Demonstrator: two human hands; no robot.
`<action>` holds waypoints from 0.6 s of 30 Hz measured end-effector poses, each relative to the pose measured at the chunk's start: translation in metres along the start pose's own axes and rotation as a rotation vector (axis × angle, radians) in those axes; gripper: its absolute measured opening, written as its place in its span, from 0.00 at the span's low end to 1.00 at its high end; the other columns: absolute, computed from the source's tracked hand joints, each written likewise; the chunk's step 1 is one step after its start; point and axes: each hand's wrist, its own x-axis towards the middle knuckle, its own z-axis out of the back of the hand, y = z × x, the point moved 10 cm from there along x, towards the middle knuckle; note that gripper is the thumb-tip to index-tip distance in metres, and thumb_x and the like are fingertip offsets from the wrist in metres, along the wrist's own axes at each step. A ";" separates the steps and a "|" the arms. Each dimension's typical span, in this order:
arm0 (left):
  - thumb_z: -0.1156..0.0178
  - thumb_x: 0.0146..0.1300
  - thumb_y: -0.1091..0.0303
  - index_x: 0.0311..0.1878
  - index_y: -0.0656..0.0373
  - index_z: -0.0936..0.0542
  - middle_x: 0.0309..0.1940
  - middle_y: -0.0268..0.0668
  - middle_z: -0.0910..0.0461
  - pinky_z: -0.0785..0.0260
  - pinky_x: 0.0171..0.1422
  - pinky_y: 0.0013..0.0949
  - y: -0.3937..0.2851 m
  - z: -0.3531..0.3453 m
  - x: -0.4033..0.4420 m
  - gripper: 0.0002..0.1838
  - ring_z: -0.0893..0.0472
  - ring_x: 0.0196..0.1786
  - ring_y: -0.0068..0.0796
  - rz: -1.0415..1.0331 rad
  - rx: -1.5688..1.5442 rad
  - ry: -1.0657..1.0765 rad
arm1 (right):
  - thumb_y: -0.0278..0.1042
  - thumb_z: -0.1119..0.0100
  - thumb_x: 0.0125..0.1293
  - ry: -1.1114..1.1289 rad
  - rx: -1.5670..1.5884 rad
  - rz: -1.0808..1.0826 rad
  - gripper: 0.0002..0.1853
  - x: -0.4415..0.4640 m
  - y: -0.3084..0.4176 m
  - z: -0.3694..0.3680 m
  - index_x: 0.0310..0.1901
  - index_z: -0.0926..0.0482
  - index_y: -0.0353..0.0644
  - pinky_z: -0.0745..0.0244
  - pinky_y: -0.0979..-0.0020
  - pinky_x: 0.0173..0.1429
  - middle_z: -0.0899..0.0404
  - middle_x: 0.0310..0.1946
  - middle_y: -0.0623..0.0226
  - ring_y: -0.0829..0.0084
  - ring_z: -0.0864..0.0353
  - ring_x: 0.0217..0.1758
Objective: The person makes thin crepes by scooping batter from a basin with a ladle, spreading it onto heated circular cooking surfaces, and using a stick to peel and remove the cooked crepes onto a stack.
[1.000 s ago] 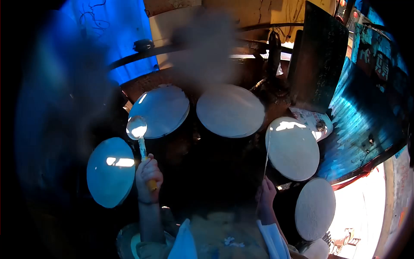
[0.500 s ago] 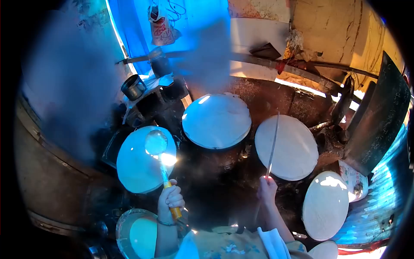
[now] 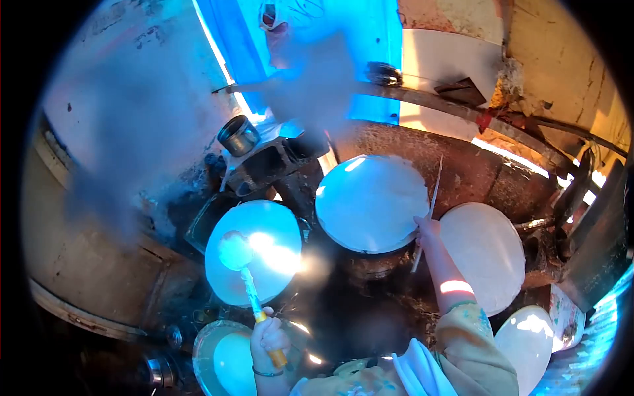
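Note:
My left hand (image 3: 269, 338) is closed round the yellow handle of a ladle (image 3: 236, 251). The ladle's bowl is over the left white round sheet of batter (image 3: 228, 290); whether they touch, I cannot tell. My right hand (image 3: 428, 230) grips a long thin flat blade (image 3: 436, 185) at the right edge of the middle white round (image 3: 370, 204). The blade points up and away, and its other end sticks out below the hand. Partly behind my right forearm lies another white round (image 3: 485, 257). Beside my left wrist stands a bucket (image 3: 201, 360) holding white liquid.
One more white round (image 3: 528, 346) is at the lower right, beside a printed sack (image 3: 566, 320). A metal pot (image 3: 238, 136) stands on a block at the back left. A dark upright board (image 3: 598, 244) is at the right. Haze blurs the left side.
My right hand has moved with the blade from the near edge of the right-hand round to the middle one. The ladle stays over the left round. The view has shifted.

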 end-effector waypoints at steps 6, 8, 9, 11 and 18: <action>0.62 0.68 0.74 0.51 0.61 0.32 0.14 0.27 0.41 0.47 0.13 0.16 -0.028 0.019 -0.019 0.13 0.43 0.11 0.10 -0.115 -0.043 -0.057 | 0.30 0.41 0.45 -0.219 -0.283 0.449 0.07 0.009 0.046 -0.010 0.20 0.26 0.34 0.31 0.74 0.31 0.27 0.18 0.68 0.75 0.28 0.21; 0.62 0.68 0.74 0.51 0.61 0.32 0.14 0.27 0.41 0.47 0.13 0.16 -0.036 0.023 -0.018 0.13 0.43 0.11 0.10 -0.116 -0.043 -0.060 | 0.30 0.42 0.47 -0.153 -0.199 0.651 0.07 -0.016 0.073 -0.029 0.20 0.27 0.35 0.35 0.74 0.27 0.30 0.16 0.73 0.78 0.31 0.20; 0.62 0.68 0.74 0.52 0.60 0.32 0.14 0.27 0.41 0.47 0.13 0.17 -0.041 0.026 -0.018 0.13 0.43 0.11 0.10 -0.111 -0.028 -0.071 | 0.30 0.42 0.47 -0.155 -0.201 0.652 0.07 -0.033 0.080 -0.034 0.20 0.27 0.35 0.35 0.74 0.27 0.30 0.16 0.73 0.78 0.31 0.20; 0.63 0.68 0.74 0.51 0.62 0.32 0.14 0.27 0.42 0.44 0.14 0.16 -0.046 0.024 -0.010 0.12 0.42 0.11 0.10 -0.045 -0.033 -0.015 | 0.32 0.42 0.50 -0.048 -0.005 0.767 0.10 -0.089 0.103 -0.048 0.20 0.27 0.33 0.41 0.75 0.25 0.32 0.14 0.75 0.81 0.38 0.18; 0.61 0.67 0.75 0.48 0.60 0.33 0.14 0.27 0.42 0.43 0.14 0.15 -0.047 0.024 0.024 0.10 0.41 0.11 0.10 0.159 0.009 -0.053 | 0.30 0.40 0.57 -0.042 0.201 0.728 0.09 -0.217 0.121 -0.012 0.22 0.25 0.37 0.46 0.82 0.24 0.34 0.16 0.82 0.89 0.41 0.21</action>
